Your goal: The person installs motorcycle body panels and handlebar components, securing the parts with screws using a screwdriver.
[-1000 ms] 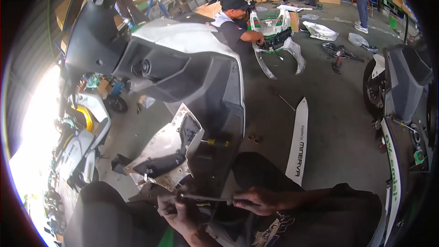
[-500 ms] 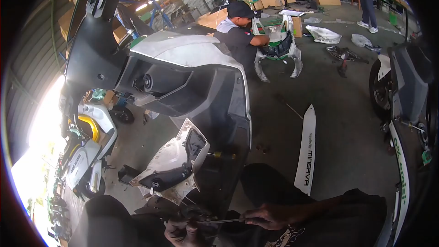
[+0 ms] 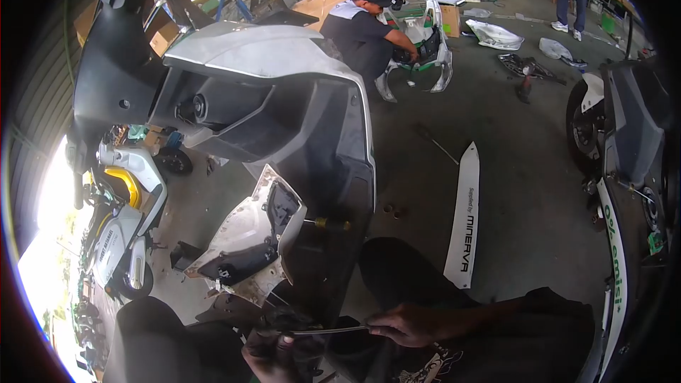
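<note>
Low in the view, a thin, pale, rod-like strip [image 3: 332, 330] runs almost level between my two hands. My right hand [image 3: 404, 324] pinches its right end. My left hand [image 3: 273, 358] is closed at the other end, with its fingers partly in shadow. The strip's exact kind cannot be made out. Just beyond my left hand, a dirty white body panel [image 3: 254, 207] with black inner parts leans on the dark floor section of a scooter [image 3: 326, 120]. A screwdriver with a yellowish handle [image 3: 333, 225] lies beside that panel.
On the floor to the right lies a long white strip panel [image 3: 462, 220] marked MINERVA, with a thin tool [image 3: 444, 148] by its tip. Another scooter [image 3: 631, 128] stands far right, a white one [image 3: 124, 241] at left. A co-worker [image 3: 362, 32] crouches ahead by a scooter fairing [image 3: 441, 74].
The view has shifted, so the surroundings sit higher and further left. Both hands still hold the thin strip. The co-worker's arm has moved on the fairing.
</note>
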Tool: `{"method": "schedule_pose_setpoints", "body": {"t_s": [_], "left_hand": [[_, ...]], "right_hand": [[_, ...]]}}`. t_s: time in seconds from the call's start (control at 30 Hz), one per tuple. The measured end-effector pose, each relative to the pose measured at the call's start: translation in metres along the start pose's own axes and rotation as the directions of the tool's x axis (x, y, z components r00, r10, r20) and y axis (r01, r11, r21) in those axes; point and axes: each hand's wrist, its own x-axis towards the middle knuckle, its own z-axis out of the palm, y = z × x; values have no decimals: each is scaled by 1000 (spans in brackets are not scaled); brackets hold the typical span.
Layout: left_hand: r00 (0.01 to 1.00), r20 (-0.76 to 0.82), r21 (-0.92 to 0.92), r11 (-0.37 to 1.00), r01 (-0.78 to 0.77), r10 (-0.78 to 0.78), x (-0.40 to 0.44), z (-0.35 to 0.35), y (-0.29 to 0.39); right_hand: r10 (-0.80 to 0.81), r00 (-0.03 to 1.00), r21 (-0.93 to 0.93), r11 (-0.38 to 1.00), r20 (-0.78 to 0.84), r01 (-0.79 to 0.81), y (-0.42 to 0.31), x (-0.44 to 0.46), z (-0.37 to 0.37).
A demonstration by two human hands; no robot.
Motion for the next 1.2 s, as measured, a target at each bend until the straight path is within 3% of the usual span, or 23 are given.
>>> {"method": "schedule_pose_setpoints", "body": {"t_s": [0.17,0.27,0.3,0.33,0.4,0.43,0.47,0.53,0.6,0.67,0.73,0.8,0.87,0.93,1.03,1.17,1.2], "left_hand": [[1000,2,-158,987,-9,10,8,3,12],[996,-6,-344,935,-89,93,13,7,14],[994,-73,-348,932,-102,82,14,13,14],[996,33,-424,904,-64,85,14,8,13],[992,36,-480,872,-92,125,7,20,10],[985,145,-510,860,-2,89,-1,15,-1],[992,125,-492,868,62,0,-15,13,-18],[968,227,-414,889,194,-105,-46,3,-60],[819,510,-197,890,411,-265,-77,-26,-104],[747,489,-53,840,540,-450,-105,-22,-99],[637,484,131,770,625,-600,-125,-38,-118],[768,320,103,826,554,-555,-146,-37,-123],[853,231,114,883,455,-469,-144,-29,-115],[863,97,71,869,490,-495,-157,-27,-129],[735,85,-73,731,678,-673,-138,-9,-117],[975,68,201,960,192,-209,-106,22,-113],[974,65,195,960,200,-216,-100,26,-109]], "right_hand": [[-31,999,115,993,27,28,-11,19,15],[-28,996,182,983,88,11,-20,30,20],[-38,996,195,981,82,21,-23,34,19],[-49,996,208,978,77,32,-25,38,22],[-98,994,254,963,38,85,-21,44,31],[-69,996,299,953,59,48,-23,49,29],[-34,996,342,940,84,3,-25,52,29],[-17,1000,548,836,-22,26,-39,60,33],[47,999,737,674,14,-42,-38,69,26],[124,992,857,513,-8,-57,-32,75,25],[130,989,880,475,-73,3,-13,81,26],[275,960,927,373,-62,-47,-4,82,26],[367,923,873,480,-115,-82,15,81,21],[455,874,761,624,-172,-175,34,80,6],[526,844,683,655,-106,-323,51,82,-25],[524,845,642,685,-107,-344,77,95,-50],[514,848,634,701,-132,-326,81,97,-54]]}}
